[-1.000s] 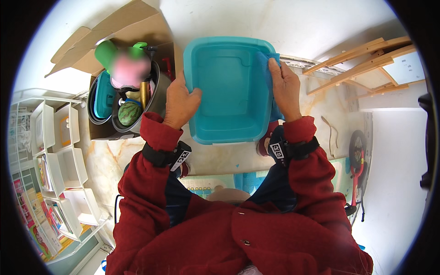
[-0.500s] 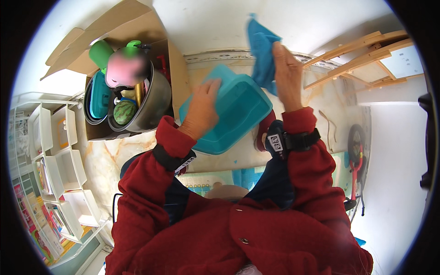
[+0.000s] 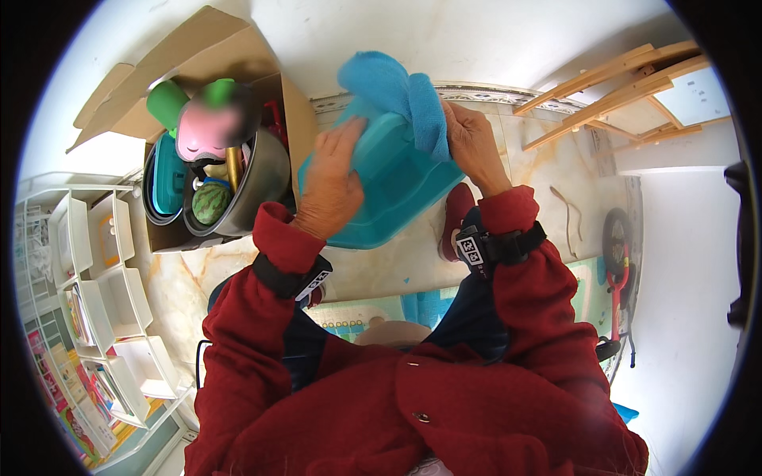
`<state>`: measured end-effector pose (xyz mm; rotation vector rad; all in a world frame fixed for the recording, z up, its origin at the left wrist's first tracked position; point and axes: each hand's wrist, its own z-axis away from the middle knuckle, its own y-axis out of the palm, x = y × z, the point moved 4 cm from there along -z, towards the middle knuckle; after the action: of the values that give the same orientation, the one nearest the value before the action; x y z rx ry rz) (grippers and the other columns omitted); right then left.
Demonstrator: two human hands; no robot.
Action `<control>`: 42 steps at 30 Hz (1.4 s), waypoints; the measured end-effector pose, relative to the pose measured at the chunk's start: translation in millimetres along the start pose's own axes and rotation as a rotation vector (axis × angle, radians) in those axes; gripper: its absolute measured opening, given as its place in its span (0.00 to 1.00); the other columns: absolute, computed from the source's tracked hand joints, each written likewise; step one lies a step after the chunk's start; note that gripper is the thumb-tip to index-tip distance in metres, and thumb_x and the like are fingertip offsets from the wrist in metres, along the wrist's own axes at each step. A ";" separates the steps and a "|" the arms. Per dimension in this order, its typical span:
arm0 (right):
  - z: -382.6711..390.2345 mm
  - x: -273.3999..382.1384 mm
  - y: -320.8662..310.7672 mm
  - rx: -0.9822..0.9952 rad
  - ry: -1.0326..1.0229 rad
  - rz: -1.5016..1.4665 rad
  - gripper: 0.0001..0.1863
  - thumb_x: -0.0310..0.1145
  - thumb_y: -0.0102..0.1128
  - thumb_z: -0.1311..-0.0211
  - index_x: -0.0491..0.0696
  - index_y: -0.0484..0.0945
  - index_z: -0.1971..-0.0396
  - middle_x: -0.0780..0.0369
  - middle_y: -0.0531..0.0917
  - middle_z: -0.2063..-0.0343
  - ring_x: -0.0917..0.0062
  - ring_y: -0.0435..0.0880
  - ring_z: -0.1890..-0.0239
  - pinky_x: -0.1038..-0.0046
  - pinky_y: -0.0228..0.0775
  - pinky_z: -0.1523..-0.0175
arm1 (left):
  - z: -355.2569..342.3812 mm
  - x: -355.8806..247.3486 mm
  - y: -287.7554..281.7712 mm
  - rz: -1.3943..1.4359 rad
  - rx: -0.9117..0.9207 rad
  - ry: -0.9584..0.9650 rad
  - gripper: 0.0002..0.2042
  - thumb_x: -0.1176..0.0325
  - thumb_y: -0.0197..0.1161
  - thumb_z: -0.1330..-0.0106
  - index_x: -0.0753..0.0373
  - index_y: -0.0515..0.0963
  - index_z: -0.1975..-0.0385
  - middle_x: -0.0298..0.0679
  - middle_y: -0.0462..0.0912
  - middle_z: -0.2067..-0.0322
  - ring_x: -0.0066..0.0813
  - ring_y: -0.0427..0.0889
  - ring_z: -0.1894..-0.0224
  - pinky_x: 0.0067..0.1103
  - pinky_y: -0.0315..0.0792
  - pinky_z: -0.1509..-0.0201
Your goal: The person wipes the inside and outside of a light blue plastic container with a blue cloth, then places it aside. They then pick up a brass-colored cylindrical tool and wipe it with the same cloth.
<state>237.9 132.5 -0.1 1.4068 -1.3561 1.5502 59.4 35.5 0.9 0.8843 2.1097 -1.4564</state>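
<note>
blue cloth [image 3: 429, 119] is pinched between the thumb and fingers of my right hand [image 3: 475, 143], above the centre of the frame, draped over the upper rim of the tilted teal tub [image 3: 397, 194] at mid-frame. my left hand [image 3: 329, 186] lies against the tub's left side, its fingers blurred, so i cannot tell whether they close on it. at the upper left, a cardboard box [image 3: 300, 135] holds a dark pot [image 3: 268, 174] with a green striped ball [image 3: 212, 202] inside.
</note>
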 end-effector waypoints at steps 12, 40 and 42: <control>-16.3 -5.8 -45.4 -0.461 0.047 -0.124 0.22 0.46 0.55 0.36 0.42 0.81 0.79 0.69 0.74 0.87 0.87 0.67 0.82 0.81 0.61 0.75 | 1.1 23.1 -6.8 0.269 0.034 -0.286 0.26 0.82 0.47 0.50 0.67 0.68 0.46 0.50 0.79 0.60 0.36 0.78 0.54 0.25 0.69 0.48; -12.9 -10.3 -26.4 -0.007 -0.212 0.697 0.14 0.35 0.59 0.52 0.46 0.80 0.64 0.53 0.81 0.71 0.58 0.80 0.68 0.64 0.72 0.62 | 2.8 47.4 -17.1 0.222 -0.041 -0.371 0.23 0.78 0.48 0.51 0.66 0.71 0.50 0.57 0.78 0.61 0.57 0.76 0.56 0.33 0.71 0.51; -15.7 -4.6 -41.5 -0.147 -0.209 0.732 0.15 0.36 0.58 0.52 0.45 0.80 0.64 0.51 0.81 0.74 0.58 0.81 0.70 0.65 0.73 0.62 | 2.6 49.4 -18.1 0.204 -0.047 -0.387 0.23 0.78 0.48 0.51 0.66 0.71 0.51 0.58 0.78 0.60 0.57 0.76 0.56 0.33 0.70 0.51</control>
<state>272.6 159.3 8.2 1.0485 -2.2350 1.7074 11.7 41.4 -20.6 0.7089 1.7111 -1.3421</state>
